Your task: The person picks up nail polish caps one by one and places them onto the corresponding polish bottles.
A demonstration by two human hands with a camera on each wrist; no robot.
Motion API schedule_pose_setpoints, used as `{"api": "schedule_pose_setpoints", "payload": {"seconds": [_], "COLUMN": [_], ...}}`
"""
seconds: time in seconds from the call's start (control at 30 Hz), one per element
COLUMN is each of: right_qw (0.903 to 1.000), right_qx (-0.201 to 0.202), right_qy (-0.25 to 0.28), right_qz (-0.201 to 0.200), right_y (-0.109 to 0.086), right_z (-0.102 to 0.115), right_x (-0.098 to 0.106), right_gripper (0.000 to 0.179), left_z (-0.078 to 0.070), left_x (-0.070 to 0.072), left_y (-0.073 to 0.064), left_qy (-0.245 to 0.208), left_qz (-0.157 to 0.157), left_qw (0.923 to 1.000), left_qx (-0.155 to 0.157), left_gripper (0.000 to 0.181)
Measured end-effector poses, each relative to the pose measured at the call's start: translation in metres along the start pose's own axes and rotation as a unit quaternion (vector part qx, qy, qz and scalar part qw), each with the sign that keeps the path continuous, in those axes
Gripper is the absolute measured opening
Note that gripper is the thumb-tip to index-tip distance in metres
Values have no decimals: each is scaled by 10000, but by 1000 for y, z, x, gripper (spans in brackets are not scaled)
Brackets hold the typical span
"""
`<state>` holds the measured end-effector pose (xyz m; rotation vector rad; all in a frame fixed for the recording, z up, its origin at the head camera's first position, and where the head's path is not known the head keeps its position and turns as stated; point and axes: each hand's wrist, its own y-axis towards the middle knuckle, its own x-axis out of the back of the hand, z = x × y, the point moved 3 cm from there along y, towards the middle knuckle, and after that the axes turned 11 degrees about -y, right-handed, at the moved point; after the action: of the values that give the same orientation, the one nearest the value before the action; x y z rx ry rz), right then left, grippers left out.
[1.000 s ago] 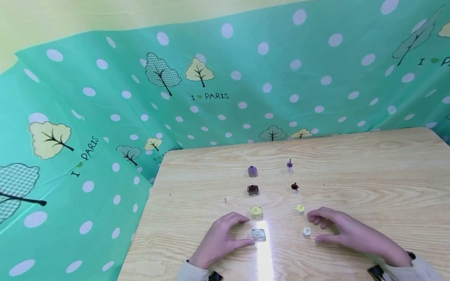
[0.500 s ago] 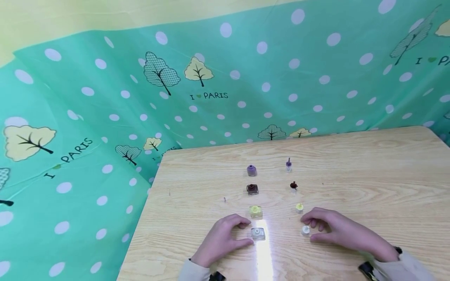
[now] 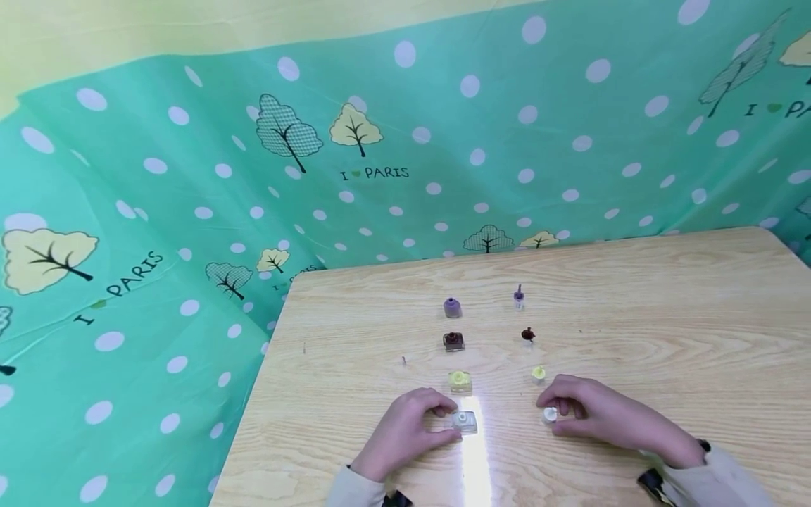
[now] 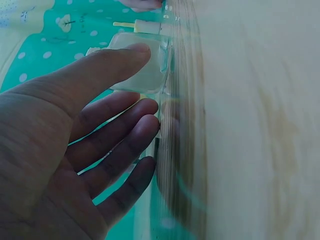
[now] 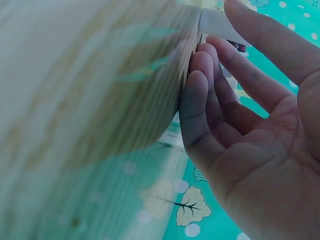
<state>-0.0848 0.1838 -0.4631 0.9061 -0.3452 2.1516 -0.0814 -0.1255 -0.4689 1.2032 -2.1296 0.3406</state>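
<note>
My left hand (image 3: 415, 426) pinches an uncapped bottle of white nail polish (image 3: 464, 422) between thumb and index finger. The left wrist view has the thumb across the pale bottle (image 4: 142, 70), other fingers spread below. My right hand (image 3: 589, 412) holds a small white nail polish cap (image 3: 550, 415) at the fingertips. In the right wrist view the thumb overlaps that white cap (image 5: 215, 24). Close behind the hands stand an uncapped yellow nail polish bottle (image 3: 460, 381) and its upturned cap (image 3: 538, 374).
Farther back are a dark brown polish bottle (image 3: 453, 341) and its cap (image 3: 529, 335), then a purple bottle (image 3: 452, 308) and its cap (image 3: 519, 296), brush up. A green patterned cloth (image 3: 380, 141) hangs behind and left of the wooden table (image 3: 665, 303).
The right hand has moved left onto the white cap. The left thumb and index finger have closed in on the white polish bottle.
</note>
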Motion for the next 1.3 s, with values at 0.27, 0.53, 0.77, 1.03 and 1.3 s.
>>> {"api": "schedule_pose_setpoints", "payload": {"seconds": [0.27,0.53,0.77,1.03,1.3], "right_qw": [10000,9999,9989,9978,9963], "right_qx": [57,-70,-373,-614,-819], "right_qy": [-21,-36,-32,-33,136], "right_qz": [70,139,290,258,222], "right_y": [3,3,4,5,3], "right_z": [1,2,3,3,6], "right_x": [-1,-1,0,2,6], "right_gripper": [20,17,15,14,16], "left_z": [-1,-3,-3,-4,-6], "left_x": [-2,-2,-2,-2,1], "left_y": [0,0,0,1,1], "left_qy": [-4,7,53,109,57], "left_qz": [-8,-7,-24,-80,-271], "left_qw": [10000,9999,9999,9997,9992], "left_qx": [-87,-115,-155,-193,-293], "left_gripper": [27,22,21,20,21]}}
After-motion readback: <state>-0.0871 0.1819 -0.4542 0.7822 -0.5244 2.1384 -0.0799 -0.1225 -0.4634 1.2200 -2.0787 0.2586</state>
